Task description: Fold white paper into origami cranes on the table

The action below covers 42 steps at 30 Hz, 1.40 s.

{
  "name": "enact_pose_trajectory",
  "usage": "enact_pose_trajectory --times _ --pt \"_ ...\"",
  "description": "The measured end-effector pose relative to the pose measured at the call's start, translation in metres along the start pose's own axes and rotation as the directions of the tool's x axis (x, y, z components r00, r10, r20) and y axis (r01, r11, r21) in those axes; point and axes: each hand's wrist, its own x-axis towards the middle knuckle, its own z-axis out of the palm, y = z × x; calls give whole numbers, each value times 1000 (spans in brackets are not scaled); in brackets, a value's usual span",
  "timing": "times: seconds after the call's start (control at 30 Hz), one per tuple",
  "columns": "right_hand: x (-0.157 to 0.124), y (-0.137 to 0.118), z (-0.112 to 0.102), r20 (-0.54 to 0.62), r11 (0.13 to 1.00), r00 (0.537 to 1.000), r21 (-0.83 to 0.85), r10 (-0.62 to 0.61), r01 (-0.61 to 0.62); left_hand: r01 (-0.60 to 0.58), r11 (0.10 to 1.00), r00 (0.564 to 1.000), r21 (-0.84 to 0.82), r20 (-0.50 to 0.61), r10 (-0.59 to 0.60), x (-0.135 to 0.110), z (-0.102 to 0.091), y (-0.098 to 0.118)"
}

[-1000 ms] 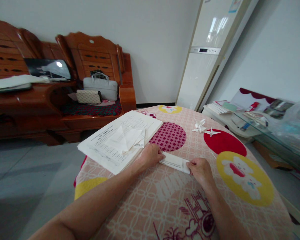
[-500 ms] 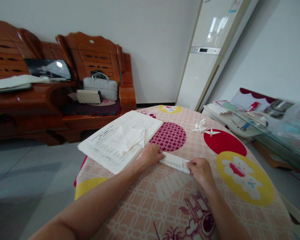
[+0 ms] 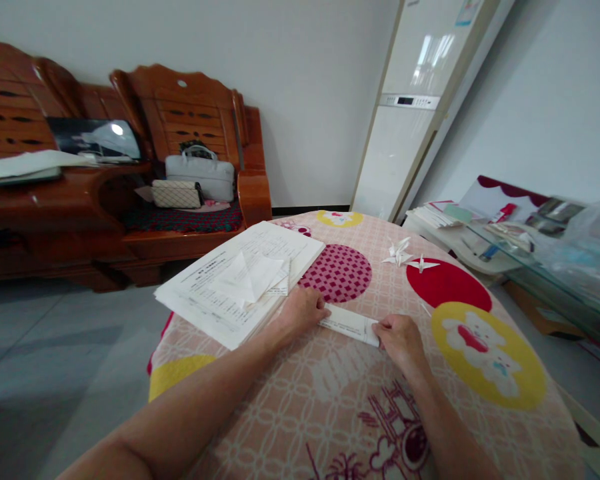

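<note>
A narrow folded strip of printed paper (image 3: 349, 325) lies flat on the patterned tablecloth (image 3: 300, 387). At its left end my left hand (image 3: 305, 309) grips it with closed fingers. My right hand (image 3: 399, 333) pinches the opposite end between thumb and fingers. Just left of my left hand is a stack of printed sheets (image 3: 205, 287), and loose folded paper pieces (image 3: 253, 275) rest on top of it. Farther back on the right sit white folded paper cranes (image 3: 399, 252), one of them (image 3: 422, 265) on the red circle.
Wooden chairs (image 3: 190, 107) stand behind at the left, holding a grey bag (image 3: 200, 175) and a quilted purse (image 3: 177, 194). A tall white cabinet-style appliance (image 3: 395, 153) is against the wall. At the right, a glass-topped stand (image 3: 540, 267) carries papers and plastic bags.
Both hands keep their hold on the paper strip at the same place. Only a very slight shift of the view is visible.
</note>
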Motion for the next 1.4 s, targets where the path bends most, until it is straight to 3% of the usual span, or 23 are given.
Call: enact_pose_trajectory --times 0.17,0.37,0.57,0.8,0.97,1.07,1.13,1.23,1.33,1.4 --pt "0 -1 0 -6 1000 1000 -7 10 -10 -264 963 960 -47 -107 258 -1 0 3" --pt "0 -2 0 -4 1000 1000 16 9 -9 -492 852 867 -178 -12 498 1 2 3" --pt "1 2 1 -20 999 1000 35 1 0 -623 774 768 -112 100 632 -1 3 -5" --pt "3 4 2 -45 999 999 34 -16 18 -694 718 705 43 238 668 -13 1 -6" --pt "4 7 3 -47 998 999 62 -20 23 -697 697 708 167 316 632 -17 -3 -2" --pt "1 4 0 -78 997 997 68 -31 36 -707 680 703 195 307 642 -18 -2 -1" --pt "-4 -1 -4 -167 991 983 97 -73 90 -717 669 694 198 292 658 -18 -2 -1" --pt "-13 -12 -6 -296 921 933 262 -206 287 -732 654 680 193 273 681 -18 0 -1" --pt "-16 -21 1 -201 824 938 448 -284 346 -748 638 663 185 259 702 -17 2 -3" --pt "-14 -22 8 -92 837 948 448 -306 314 -752 634 658 179 261 707 -16 3 -4"
